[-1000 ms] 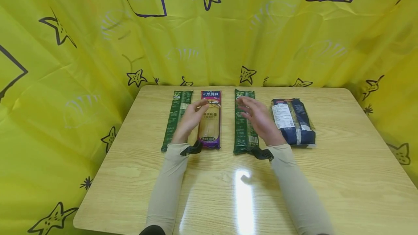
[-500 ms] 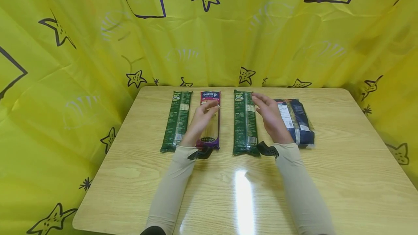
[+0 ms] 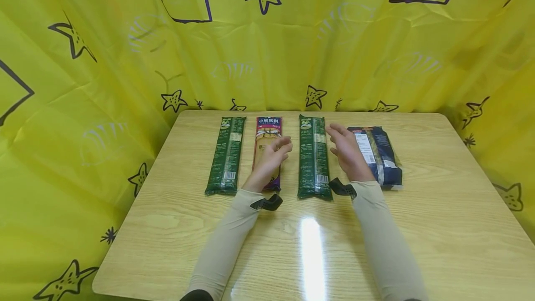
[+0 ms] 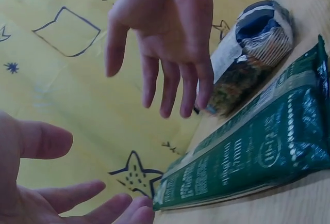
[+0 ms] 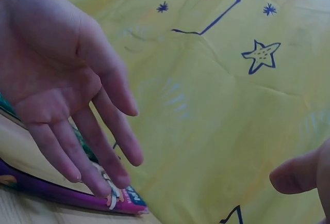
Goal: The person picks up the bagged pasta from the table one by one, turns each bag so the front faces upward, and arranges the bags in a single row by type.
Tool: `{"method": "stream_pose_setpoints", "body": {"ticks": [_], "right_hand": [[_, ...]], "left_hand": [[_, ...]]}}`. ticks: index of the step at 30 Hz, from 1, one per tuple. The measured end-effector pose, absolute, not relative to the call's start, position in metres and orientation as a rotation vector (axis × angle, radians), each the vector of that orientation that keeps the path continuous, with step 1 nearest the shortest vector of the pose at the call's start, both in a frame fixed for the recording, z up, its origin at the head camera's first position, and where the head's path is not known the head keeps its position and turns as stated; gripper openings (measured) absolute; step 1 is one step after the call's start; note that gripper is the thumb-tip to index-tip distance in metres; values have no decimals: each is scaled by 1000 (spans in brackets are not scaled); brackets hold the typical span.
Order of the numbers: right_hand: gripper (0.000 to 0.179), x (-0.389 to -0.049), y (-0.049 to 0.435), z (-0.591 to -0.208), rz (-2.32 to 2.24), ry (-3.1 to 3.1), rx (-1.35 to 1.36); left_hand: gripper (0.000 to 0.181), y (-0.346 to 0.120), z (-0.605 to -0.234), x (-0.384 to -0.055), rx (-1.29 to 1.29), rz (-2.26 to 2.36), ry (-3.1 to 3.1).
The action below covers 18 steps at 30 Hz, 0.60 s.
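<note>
Above the purple-and-pink pasta packet (image 3: pixel 262 140) hovers my left hand (image 3: pixel 270 161), covering part of it, fingers loosely extended and nothing held. My right hand (image 3: pixel 349 154) is raised between the right-hand green spaghetti packet (image 3: pixel 313 161) and the dark blue pasta bag (image 3: pixel 382 154), also holding nothing. Both palms face inward. Another green spaghetti packet (image 3: pixel 225 157) lies at the far left of the row. In the left wrist view, the right hand's relaxed fingers (image 4: pixel 168 87) hang apart from the green packet. The right wrist view shows the left hand's spread fingers (image 5: pixel 100 136).
The packets lie in a row along the back half of the wooden table (image 3: pixel 167 231). Behind it hangs a yellow curtain (image 3: pixel 292 59) with drawn stars. A bright light reflection falls on the tabletop in front.
My left hand has moved right, from beside the left green packet to over the purple-and-pink one. My right hand has shifted right, off the green packet. The packets have not moved.
</note>
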State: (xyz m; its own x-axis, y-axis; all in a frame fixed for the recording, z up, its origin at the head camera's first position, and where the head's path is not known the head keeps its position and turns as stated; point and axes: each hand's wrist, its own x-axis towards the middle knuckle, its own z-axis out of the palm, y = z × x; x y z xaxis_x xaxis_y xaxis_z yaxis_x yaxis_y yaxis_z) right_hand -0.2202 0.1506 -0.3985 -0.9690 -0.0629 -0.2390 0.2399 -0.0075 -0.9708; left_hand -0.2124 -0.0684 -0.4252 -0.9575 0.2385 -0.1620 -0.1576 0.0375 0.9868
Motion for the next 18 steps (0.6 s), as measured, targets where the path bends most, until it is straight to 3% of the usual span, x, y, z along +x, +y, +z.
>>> {"method": "stream_pose_setpoints", "body": {"ticks": [18], "right_hand": [[76,-232,154,-427,-2041,1860,244]], "left_hand": [[71,-46,-448,-207,7,1864,1944]]}}
